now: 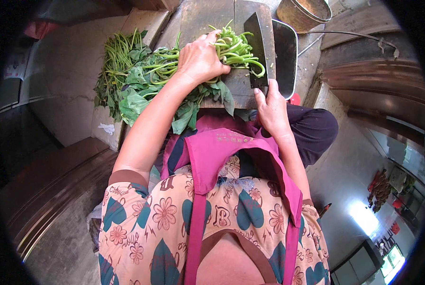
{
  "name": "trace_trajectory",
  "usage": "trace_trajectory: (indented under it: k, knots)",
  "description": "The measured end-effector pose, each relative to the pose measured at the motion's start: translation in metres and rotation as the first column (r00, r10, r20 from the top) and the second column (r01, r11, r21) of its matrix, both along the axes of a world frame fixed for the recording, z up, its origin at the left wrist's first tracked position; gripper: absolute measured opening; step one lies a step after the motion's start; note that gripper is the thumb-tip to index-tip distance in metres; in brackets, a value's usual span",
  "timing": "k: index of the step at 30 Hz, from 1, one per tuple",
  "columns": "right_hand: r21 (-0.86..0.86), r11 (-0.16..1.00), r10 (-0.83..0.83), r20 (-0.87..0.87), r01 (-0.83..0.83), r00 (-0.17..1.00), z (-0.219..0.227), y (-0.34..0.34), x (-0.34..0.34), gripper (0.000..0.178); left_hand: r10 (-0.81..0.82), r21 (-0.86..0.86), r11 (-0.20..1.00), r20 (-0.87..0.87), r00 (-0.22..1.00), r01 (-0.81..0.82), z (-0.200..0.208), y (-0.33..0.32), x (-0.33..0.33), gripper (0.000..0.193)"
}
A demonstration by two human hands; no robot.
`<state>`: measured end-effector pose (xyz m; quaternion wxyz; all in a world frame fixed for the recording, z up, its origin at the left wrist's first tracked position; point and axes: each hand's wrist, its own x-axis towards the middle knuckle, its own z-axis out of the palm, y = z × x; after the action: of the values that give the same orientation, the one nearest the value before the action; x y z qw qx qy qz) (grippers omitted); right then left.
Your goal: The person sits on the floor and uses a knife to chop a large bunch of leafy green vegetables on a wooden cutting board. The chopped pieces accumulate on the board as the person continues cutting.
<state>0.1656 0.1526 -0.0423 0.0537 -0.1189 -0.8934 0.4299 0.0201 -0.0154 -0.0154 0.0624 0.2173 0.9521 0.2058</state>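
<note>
My left hand (203, 58) presses down around a bunch of leafy green stems (236, 47) on a worn wooden cutting board (205, 16). The stem ends stick out to the right of my fingers, and broad leaves trail off to the left and over the board's near edge. In my right hand (273, 110) is the handle of a cleaver (257, 50). Its wide dark blade stands just right of the stem ends, close to the curled one; whether they touch I cannot tell. My right fingers hide most of the handle.
More leafy stems (115, 71) are heaped left of the board. A dark, pale-rimmed tray (286, 57) lies at the board's right side, partly under it. Beyond stands a round bucket (305, 13); a thin cable (350, 32) runs beside it. A white scrap (107, 128) lies at left.
</note>
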Motion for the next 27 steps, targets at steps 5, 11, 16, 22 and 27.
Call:
trace_trajectory:
  k: [5, 11, 16, 22, 27]
  knots:
    - [-0.521, 0.839, 0.007, 0.299, 0.157, 0.954, 0.003, 0.006, -0.003, 0.025, -0.124, -0.246, 0.963, -0.029, 0.992, 0.113, -0.009, 0.016, 0.014, 0.087]
    - [-0.076, 0.995, -0.069, 0.043, 0.072, 0.997, 0.042, 0.029, 0.01, 0.028, -0.129, -0.294, 0.944, 0.082, 0.988, 0.148, -0.008, 0.02, 0.0, 0.063]
    - [0.046, 0.994, -0.086, -0.2, 0.097, 0.976, 0.051, 0.013, 0.012, 0.03, -0.135, -0.426, 0.871, 0.27, 0.953, 0.244, 0.004, 0.031, -0.018, 0.069]
    - [0.173, 0.984, -0.038, -0.06, 0.048, 0.997, 0.007, 0.003, -0.014, 0.029, -0.119, -0.401, 0.893, 0.226, 0.967, 0.203, 0.013, 0.035, -0.021, 0.062]
    - [0.072, 0.988, -0.126, -0.164, 0.139, 0.978, 0.015, 0.004, -0.007, 0.027, -0.108, -0.371, 0.913, 0.188, 0.976, 0.173, 0.003, 0.029, -0.014, 0.064]
